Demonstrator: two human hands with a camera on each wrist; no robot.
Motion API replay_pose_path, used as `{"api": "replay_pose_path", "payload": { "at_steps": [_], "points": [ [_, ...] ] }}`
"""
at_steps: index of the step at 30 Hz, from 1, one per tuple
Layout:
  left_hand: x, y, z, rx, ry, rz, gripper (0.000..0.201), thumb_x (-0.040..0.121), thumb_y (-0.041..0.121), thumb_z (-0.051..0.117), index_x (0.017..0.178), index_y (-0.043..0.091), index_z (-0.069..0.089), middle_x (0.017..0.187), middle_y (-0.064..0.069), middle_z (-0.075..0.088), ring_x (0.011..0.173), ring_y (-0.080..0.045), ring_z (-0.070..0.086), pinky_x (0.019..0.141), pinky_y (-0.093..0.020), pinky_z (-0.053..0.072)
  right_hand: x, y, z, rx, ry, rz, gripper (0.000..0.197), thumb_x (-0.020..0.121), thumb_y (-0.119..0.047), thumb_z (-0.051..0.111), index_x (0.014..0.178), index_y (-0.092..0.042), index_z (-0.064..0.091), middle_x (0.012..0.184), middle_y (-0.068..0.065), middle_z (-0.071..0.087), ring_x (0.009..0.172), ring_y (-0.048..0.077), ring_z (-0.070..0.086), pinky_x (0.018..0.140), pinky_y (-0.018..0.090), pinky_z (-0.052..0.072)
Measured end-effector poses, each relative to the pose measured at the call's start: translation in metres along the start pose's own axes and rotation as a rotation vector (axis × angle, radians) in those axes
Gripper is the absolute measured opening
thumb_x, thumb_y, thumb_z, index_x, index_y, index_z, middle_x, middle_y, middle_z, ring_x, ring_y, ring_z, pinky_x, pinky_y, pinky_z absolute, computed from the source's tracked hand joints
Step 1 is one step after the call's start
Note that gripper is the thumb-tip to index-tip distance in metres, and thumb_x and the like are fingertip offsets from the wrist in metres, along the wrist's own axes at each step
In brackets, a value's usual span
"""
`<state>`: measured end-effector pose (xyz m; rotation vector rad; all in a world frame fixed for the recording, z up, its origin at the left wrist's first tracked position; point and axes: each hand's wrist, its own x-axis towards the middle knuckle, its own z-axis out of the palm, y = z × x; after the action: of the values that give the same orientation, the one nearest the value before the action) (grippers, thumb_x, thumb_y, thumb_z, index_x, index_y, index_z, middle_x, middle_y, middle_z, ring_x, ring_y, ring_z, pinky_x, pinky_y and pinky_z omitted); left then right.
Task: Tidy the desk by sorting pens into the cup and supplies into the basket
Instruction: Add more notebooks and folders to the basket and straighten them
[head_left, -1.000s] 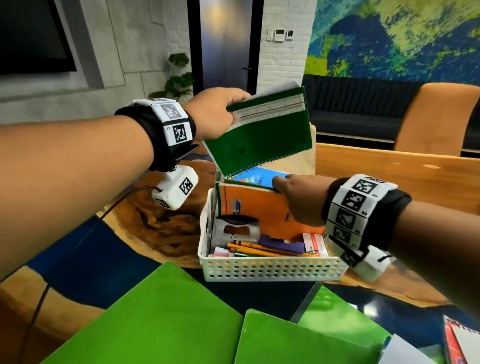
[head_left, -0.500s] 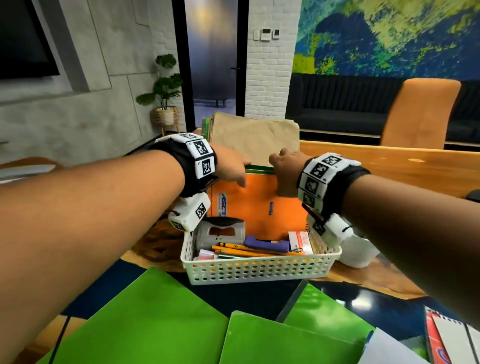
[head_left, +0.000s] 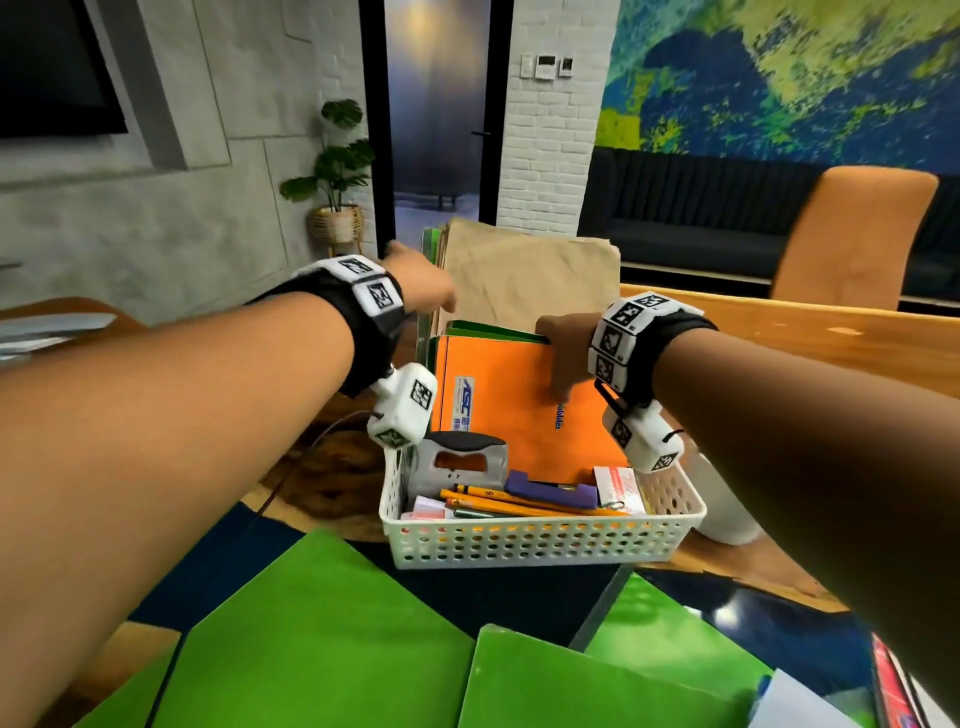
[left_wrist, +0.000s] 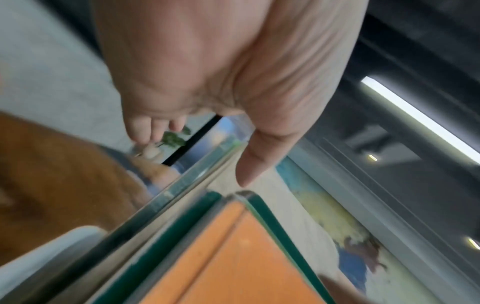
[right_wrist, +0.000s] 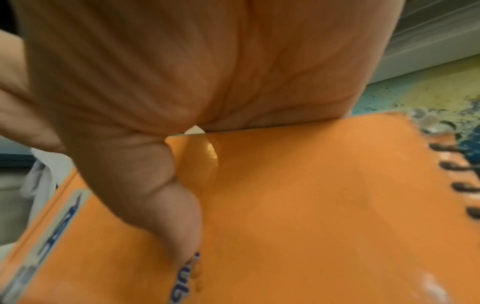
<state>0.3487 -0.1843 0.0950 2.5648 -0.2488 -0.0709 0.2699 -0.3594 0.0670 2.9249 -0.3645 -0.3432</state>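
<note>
A white perforated basket (head_left: 540, 540) holds an upright orange spiral notebook (head_left: 514, 405), a green notebook (head_left: 493, 330) just behind it, and a brown paper stack (head_left: 530, 280) at the back. A grey stapler (head_left: 462, 462), yellow pencils (head_left: 519, 504) and small boxes lie in front. My right hand (head_left: 558, 358) grips the orange notebook's (right_wrist: 311, 205) top edge, thumb (right_wrist: 179, 226) on the cover, fingers hidden behind. My left hand (head_left: 421, 283) is at the stack's upper left corner, fingers relaxed and holding nothing (left_wrist: 197, 152). A white cup (head_left: 722, 509) shows behind my right wrist.
Green folders (head_left: 322, 639) overlap on the near side of the table, with a red-edged notebook (head_left: 893, 686) at the lower right. A cable (head_left: 291, 467) trails off to the left of the basket. An orange chair (head_left: 857, 234) stands beyond the wooden table edge.
The left hand let go of the green notebook, which now stands in the basket behind the orange one, then rose to the brown stack's corner. The right hand stays on the orange notebook.
</note>
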Motion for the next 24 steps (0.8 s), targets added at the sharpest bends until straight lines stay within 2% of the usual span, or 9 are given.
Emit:
{"api": "replay_pose_path", "payload": {
  "at_steps": [3,5,7,12,14,16,20,22,24],
  "points": [
    [0.004,-0.014,0.005,-0.38,-0.231,-0.127,0.063,0.088,0.012,0.072,0.145,0.006,0.047,0.146,-0.018,0.051,0.121,-0.034,0.057,0.106,-0.048,0.045,-0.004,0.002,0.003,-0.002,-0.001,-0.044,0.087,0.07,-0.037,0.088,0.139,-0.018,0.039,0.112,0.005,0.056,0.105,0.029,0.058,0.081,0.033,0.043],
    [0.012,-0.023,0.017,-0.486,-0.259,-0.161,0.042,0.089,0.005,0.068,0.13,0.003,0.059,0.137,-0.015,0.06,0.092,-0.024,0.062,0.099,-0.048,0.047,-0.006,0.003,0.006,-0.026,0.027,-0.071,0.082,0.073,-0.035,0.086,0.14,-0.017,0.042,0.125,0.005,0.059,0.115,0.029,0.059,0.082,0.031,0.043],
    [0.022,-0.027,0.028,-0.573,-0.244,-0.154,0.023,0.09,-0.002,0.063,0.113,-0.004,0.065,0.12,-0.021,0.069,0.082,-0.026,0.066,0.093,-0.05,0.054,-0.008,0.004,0.007,-0.039,0.066,-0.089,0.076,0.074,-0.033,0.085,0.138,-0.016,0.047,0.128,0.006,0.06,0.116,0.029,0.059,0.083,0.031,0.044],
    [0.007,-0.011,0.01,-0.77,-0.239,-0.051,0.035,0.095,-0.007,0.059,0.124,0.01,0.052,0.112,-0.02,0.065,0.105,-0.033,0.065,0.101,-0.064,0.048,-0.016,0.006,-0.007,-0.052,0.156,-0.131,0.061,0.073,-0.028,0.087,0.126,-0.019,0.058,0.107,0.005,0.065,0.102,0.029,0.063,0.07,0.029,0.04],
    [0.004,-0.007,0.003,-0.76,-0.213,-0.017,0.022,0.095,-0.003,0.062,0.108,0.01,0.052,0.104,-0.017,0.065,0.095,-0.032,0.067,0.085,-0.055,0.058,-0.015,0.006,-0.017,-0.025,0.204,-0.138,0.07,0.067,-0.027,0.09,0.13,-0.024,0.058,0.104,0.004,0.068,0.1,0.028,0.065,0.07,0.029,0.043],
    [0.0,-0.01,0.002,-0.731,-0.172,-0.013,0.023,0.094,-0.002,0.063,0.111,0.01,0.053,0.105,-0.016,0.065,0.085,-0.028,0.067,0.065,-0.044,0.058,-0.011,0.002,-0.015,-0.024,0.2,-0.127,0.077,0.065,-0.03,0.091,0.133,-0.024,0.057,0.111,0.004,0.07,0.103,0.028,0.066,0.072,0.029,0.046],
    [-0.001,-0.024,0.015,-0.735,-0.24,-0.082,0.04,0.098,-0.002,0.055,0.132,0.019,0.047,0.119,-0.014,0.067,0.102,-0.032,0.069,0.08,-0.06,0.057,-0.002,-0.005,0.016,0.01,0.187,-0.076,0.097,0.055,-0.043,0.089,0.14,-0.036,0.044,0.119,-0.001,0.068,0.102,0.029,0.068,0.087,0.039,0.056],
    [-0.006,-0.03,0.019,-0.686,-0.255,-0.122,0.019,0.102,0.002,0.05,0.117,0.013,0.052,0.112,-0.013,0.067,0.095,-0.029,0.068,0.069,-0.049,0.055,0.005,-0.001,0.023,0.059,0.175,-0.051,0.103,0.052,-0.047,0.088,0.142,-0.038,0.039,0.119,-0.002,0.067,0.102,0.029,0.067,0.089,0.04,0.056],
    [-0.01,-0.035,0.023,-0.609,-0.273,-0.126,0.008,0.103,0.006,0.05,0.104,0.009,0.057,0.11,-0.016,0.071,0.099,-0.03,0.069,0.079,-0.049,0.055,0.0,0.0,0.021,0.053,0.168,-0.056,0.106,0.05,-0.049,0.089,0.142,-0.042,0.037,0.122,-0.003,0.066,0.105,0.029,0.067,0.09,0.042,0.056]
  ]
}}
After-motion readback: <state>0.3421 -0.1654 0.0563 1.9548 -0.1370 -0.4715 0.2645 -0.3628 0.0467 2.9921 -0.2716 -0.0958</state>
